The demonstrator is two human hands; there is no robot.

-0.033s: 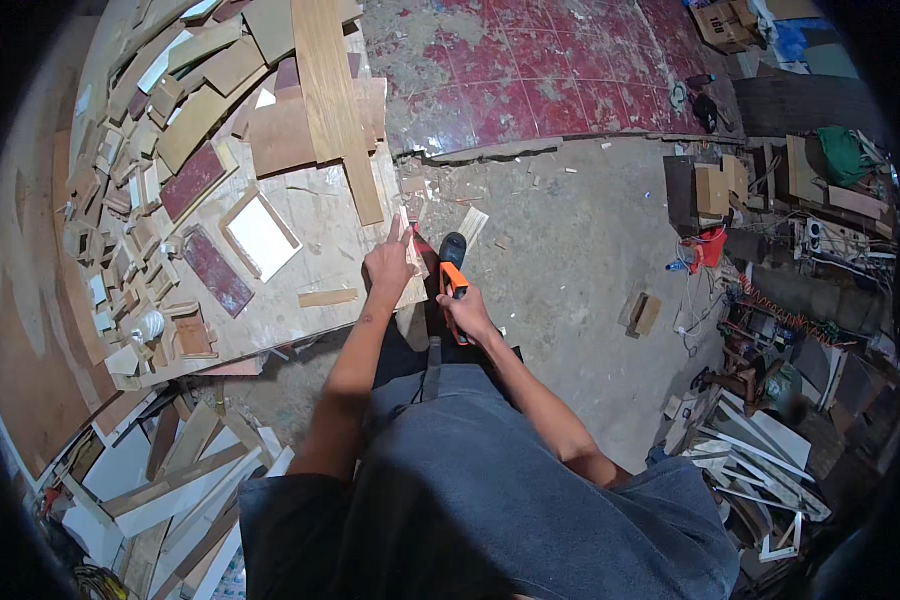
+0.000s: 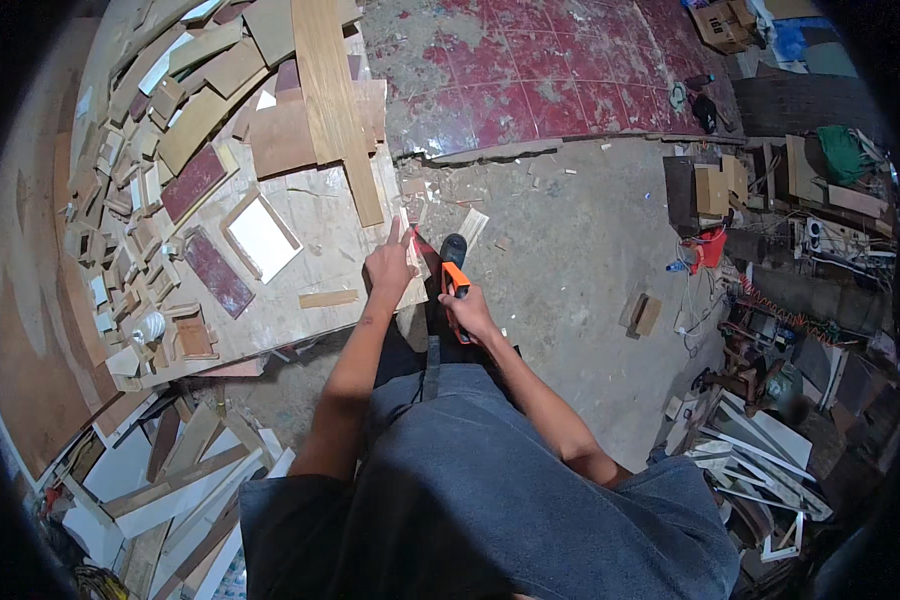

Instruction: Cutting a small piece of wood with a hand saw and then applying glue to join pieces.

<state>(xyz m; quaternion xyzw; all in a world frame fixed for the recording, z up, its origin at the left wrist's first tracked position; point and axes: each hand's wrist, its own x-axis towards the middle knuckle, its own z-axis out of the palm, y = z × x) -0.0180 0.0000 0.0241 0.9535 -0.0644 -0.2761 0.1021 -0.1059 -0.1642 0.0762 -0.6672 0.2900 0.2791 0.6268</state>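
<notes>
My left hand [image 2: 388,266] rests on a pale wood piece [image 2: 417,280] at the right edge of the worktable [image 2: 310,215], holding it down. One or two of its fingers stretch forward along the wood; the rest are curled. My right hand [image 2: 468,310] is wrapped round the orange and black handle of what looks like a handsaw [image 2: 454,277], just right of the table edge. A dark, reddish blade-like part lies beside the wood, but its outline is hard to make out. A dark rounded shape [image 2: 454,246] shows just beyond the handle.
Many wood offcuts [image 2: 135,225] crowd the table's left side. A long board [image 2: 327,80] and a white framed panel [image 2: 261,235] lie there too. Scrap boards [image 2: 170,500] pile up at lower left. A small wood block [image 2: 641,314] sits on the concrete floor; tools and cables line the right.
</notes>
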